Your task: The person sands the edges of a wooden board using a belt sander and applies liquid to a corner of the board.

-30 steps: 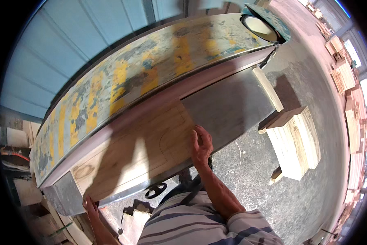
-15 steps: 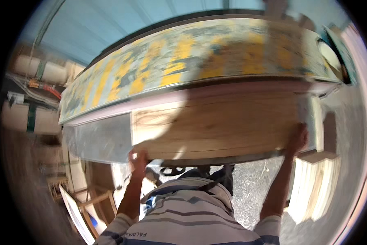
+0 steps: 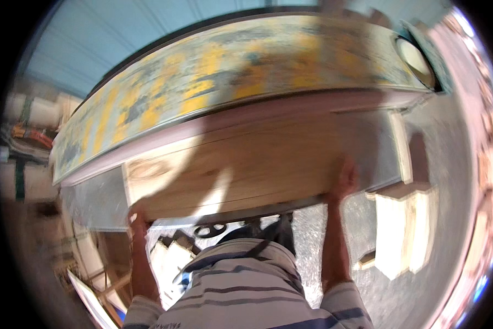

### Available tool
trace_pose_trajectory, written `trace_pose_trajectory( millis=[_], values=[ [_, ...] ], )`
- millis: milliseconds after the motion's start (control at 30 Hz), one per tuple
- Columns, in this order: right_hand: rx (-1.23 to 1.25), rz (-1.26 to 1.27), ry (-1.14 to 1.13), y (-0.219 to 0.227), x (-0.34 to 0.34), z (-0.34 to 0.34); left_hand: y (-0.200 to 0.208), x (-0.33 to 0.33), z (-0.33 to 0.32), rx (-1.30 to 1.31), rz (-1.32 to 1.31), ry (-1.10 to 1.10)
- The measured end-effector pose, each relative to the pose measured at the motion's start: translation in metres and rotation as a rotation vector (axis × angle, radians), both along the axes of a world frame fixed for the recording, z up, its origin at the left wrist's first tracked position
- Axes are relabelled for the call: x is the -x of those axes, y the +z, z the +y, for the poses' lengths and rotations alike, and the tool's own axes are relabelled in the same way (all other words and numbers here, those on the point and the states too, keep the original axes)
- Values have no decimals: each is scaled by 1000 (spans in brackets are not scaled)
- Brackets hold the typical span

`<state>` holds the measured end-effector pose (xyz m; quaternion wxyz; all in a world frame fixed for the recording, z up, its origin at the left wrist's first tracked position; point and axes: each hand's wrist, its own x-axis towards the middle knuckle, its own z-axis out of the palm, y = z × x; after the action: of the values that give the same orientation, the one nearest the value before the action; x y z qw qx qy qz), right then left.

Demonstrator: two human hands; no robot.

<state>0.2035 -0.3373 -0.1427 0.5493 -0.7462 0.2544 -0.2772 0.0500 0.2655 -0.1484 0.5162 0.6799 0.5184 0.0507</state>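
Observation:
A broad wooden board (image 3: 257,159) lies flat along a grey metal table (image 3: 93,197), half in shadow and half in bright sun. My left hand (image 3: 139,214) grips its near left corner, fingers curled at the edge. At the board's near right end, my right hand (image 3: 346,181) is closed on the edge; blur softens its fingers. Behind the board runs a pinkish strip (image 3: 164,151), and beyond it a long beam (image 3: 202,71) painted in worn yellow and grey stripes. Bare metal of the table shows past both ends of the board.
Stacked pale wood pieces (image 3: 402,230) stand on the floor at right. A round whitish part (image 3: 414,57) sits at the beam's right end. Lower left is a wooden frame (image 3: 106,282); more wood pieces (image 3: 169,257) lie by my legs. A blue corrugated sheet (image 3: 115,33) rises behind.
The board has slid left along the table with both my hands on it. More bare metal shows at its right end, less at its left. My view has shifted somewhat right.

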Motion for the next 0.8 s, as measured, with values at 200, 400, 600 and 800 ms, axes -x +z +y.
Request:
trace_pose_trajectory(
  millis=[200,400,600,800],
  values=[
    [55,22,-117,34,-5,59,3,5,67,131,-61,-65],
    [275,19,-260,2,-24,-54,14,-15,-68,77,37,77],
    [-107,112,-220,56,-41,-92,52,-44,-160,45,-34,-14],
    [-15,50,-99,34,-23,-36,49,-25,-83,40,-50,50]
  ],
)
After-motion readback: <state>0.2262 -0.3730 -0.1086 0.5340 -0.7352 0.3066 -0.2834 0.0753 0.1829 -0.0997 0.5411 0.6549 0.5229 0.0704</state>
